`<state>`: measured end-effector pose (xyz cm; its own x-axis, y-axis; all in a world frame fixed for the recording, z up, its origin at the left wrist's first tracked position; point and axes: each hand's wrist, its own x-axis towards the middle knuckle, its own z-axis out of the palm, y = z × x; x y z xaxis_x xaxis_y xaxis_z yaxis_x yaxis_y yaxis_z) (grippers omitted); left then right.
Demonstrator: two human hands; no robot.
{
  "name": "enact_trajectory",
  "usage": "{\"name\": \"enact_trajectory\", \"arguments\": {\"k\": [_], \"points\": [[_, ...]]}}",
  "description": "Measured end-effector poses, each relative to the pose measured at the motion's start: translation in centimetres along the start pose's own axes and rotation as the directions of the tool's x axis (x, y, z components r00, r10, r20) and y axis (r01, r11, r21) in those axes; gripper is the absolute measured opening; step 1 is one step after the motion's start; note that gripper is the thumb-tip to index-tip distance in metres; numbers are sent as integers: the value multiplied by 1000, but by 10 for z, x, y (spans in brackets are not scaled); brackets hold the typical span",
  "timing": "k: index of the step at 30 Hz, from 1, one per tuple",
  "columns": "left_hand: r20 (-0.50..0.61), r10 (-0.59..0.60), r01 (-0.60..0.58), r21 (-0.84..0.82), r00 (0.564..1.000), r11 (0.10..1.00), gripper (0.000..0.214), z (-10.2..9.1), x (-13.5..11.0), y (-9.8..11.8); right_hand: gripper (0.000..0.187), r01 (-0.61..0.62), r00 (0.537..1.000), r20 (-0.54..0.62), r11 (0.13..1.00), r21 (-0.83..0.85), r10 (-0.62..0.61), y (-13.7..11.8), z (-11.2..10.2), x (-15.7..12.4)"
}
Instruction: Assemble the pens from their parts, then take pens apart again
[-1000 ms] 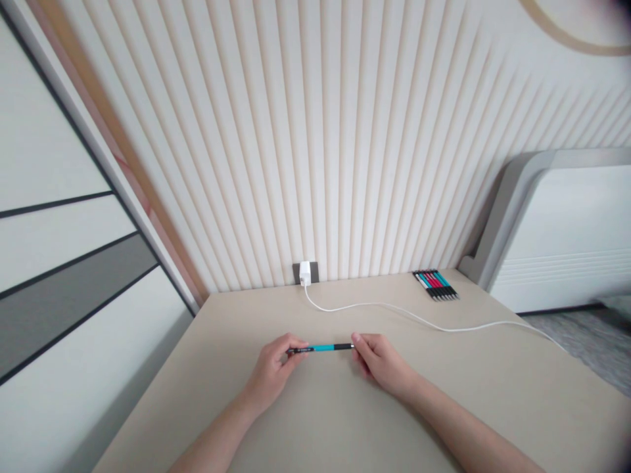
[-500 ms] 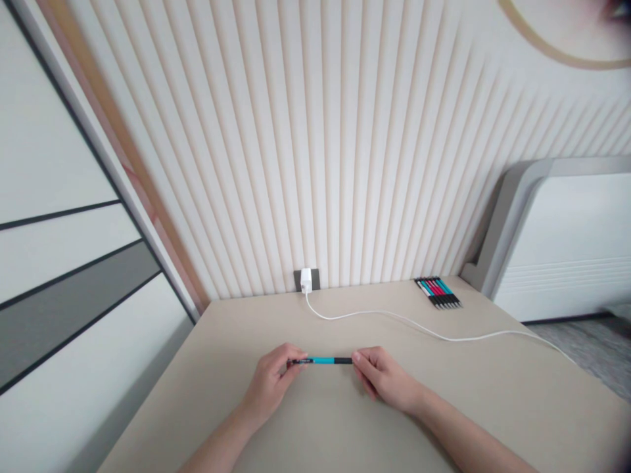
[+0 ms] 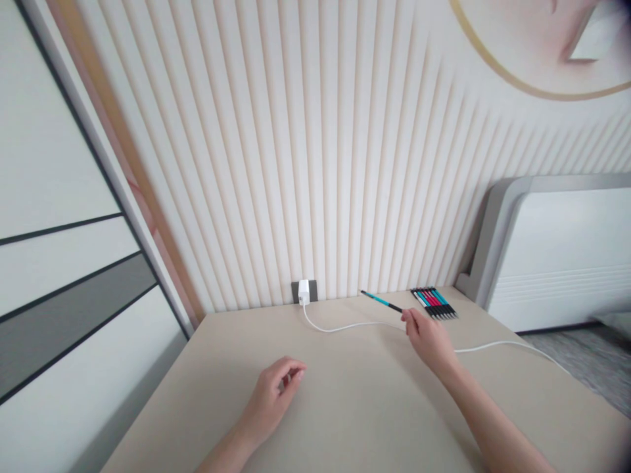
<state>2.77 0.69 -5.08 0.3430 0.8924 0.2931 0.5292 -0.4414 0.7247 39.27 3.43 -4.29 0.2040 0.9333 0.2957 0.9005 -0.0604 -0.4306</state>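
My right hand (image 3: 428,340) pinches the rear end of a teal and black mechanical pencil (image 3: 380,301) between its fingers. The pencil points up and left, its tip near the wall and just above the white charger cable (image 3: 355,324). Close to the right of my fingers lies a tight row of several teal, red and black pens (image 3: 434,303). My left hand (image 3: 273,392) rests low on the beige tabletop (image 3: 365,407), loosely curled and holding nothing.
A white plug adapter (image 3: 303,292) sits in a grey wall socket, its cable crossing the table to the right edge. A ribbed wall panel rises behind the table. A white wall-mounted unit (image 3: 557,259) stands at right, with a sliding door at left.
My left hand has let go of the pencil and stayed near the table's front. My right hand has carried the pencil far and right, near the row of pens. The view has tilted upward.
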Motion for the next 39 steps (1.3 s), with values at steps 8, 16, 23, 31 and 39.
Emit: {"name": "enact_trajectory", "arguments": {"k": [8, 16, 23, 31, 39], "points": [[90, -22, 21, 8, 996, 1000, 25, 1, -1, 2, 51, -394, 908, 12, 861, -323, 420, 66, 2, 23], [126, -38, 34, 28, 991, 999, 28, 0, 0, 2, 48, -385, 903, 47, 854, -350, 426, 70, 15, 28], [129, -49, 47, 24, 990, 999, 29, -1, 0, 4, 48, -394, 898, 46, 848, -355, 437, 73, 20, 35], [130, -51, 49, 23, 990, 999, 31, -1, 1, 2, 43, -389, 906, 24, 854, -346, 423, 70, 11, 30], [131, -25, 22, 26, 991, 999, 27, -1, 0, 2, 37, -366, 920, 9, 866, -340, 392, 68, 6, 25]]}}
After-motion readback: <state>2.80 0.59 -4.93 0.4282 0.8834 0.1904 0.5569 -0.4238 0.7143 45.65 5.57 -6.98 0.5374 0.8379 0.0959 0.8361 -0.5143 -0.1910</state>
